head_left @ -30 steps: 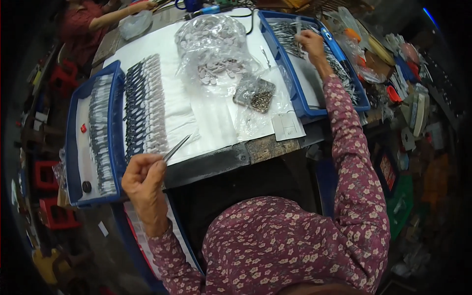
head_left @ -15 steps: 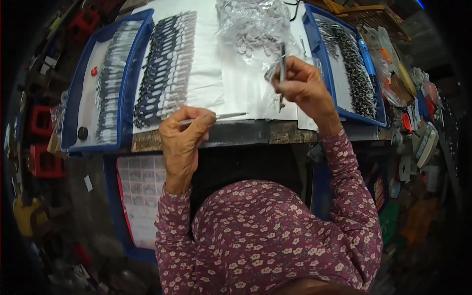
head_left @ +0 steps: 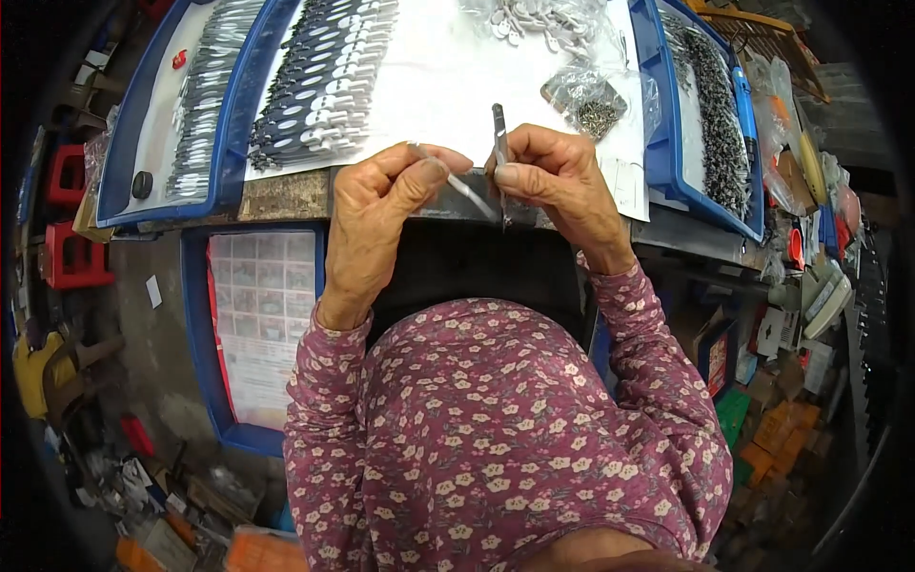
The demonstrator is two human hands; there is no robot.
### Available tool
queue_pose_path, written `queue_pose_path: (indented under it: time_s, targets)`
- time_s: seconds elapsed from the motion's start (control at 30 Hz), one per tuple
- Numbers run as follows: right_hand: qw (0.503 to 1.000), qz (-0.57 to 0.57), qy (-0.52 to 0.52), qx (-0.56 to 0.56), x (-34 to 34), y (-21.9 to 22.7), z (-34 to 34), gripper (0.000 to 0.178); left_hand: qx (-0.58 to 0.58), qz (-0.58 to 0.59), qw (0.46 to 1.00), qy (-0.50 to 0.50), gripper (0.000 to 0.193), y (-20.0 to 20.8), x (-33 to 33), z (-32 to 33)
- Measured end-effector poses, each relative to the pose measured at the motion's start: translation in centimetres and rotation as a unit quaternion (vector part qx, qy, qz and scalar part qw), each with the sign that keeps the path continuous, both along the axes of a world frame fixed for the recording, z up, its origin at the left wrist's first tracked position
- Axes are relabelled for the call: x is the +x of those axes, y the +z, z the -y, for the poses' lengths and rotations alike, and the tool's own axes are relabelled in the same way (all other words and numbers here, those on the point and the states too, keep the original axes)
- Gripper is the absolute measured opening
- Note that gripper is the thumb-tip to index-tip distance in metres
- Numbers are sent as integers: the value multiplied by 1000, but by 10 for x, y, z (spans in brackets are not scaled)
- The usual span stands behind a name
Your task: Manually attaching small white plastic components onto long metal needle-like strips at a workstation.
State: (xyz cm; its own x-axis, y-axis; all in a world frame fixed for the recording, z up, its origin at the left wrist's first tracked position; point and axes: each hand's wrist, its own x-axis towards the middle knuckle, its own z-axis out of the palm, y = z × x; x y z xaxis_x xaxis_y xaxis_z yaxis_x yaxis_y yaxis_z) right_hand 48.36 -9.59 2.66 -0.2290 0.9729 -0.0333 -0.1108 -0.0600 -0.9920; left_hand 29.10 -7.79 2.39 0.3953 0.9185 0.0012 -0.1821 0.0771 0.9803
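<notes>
My left hand (head_left: 372,210) is closed around a slim, pale grey, pen-like piece (head_left: 459,185), pinched between thumb and fingers. Its free end slants down to the right. Facing it, my right hand (head_left: 564,181) pinches dark metal tweezers (head_left: 499,126) held nearly upright. The tweezers' lower end comes close to the tip of the pale piece, just in front of the table edge. Whether the two touch, I cannot tell. Behind my left hand lie rows of black-and-white handle-like parts (head_left: 329,95) on white paper (head_left: 429,95).
At the left a blue tray (head_left: 232,167) holds similar grey parts. Another blue tray (head_left: 667,143) at the right contains many small dark pieces. A clear bag of small metal bits (head_left: 599,116) lies behind my right hand. Loose white parts (head_left: 534,24) lie farther back.
My right hand has come left and nearer to me with the tweezers. The pale piece in my left hand now tilts downward. The whole view has shifted, showing more of the floor.
</notes>
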Motion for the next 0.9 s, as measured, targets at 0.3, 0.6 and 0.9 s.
queue_pose_path:
  time_s: [0.3, 0.6, 0.9]
  targets:
    - [997, 71, -35, -6, -3, -11, 6, 18, -45, 37, 997, 57, 22, -15, 14, -1]
    - [995, 82, -54, 28, -19, -21, 9, 33, -110, 85, 988, 69, 19, -35, 21, -2]
    - [995, 83, -46, 11, -26, -28, 8, 40, -121, 92, 987, 58, 17, -45, 20, -2]
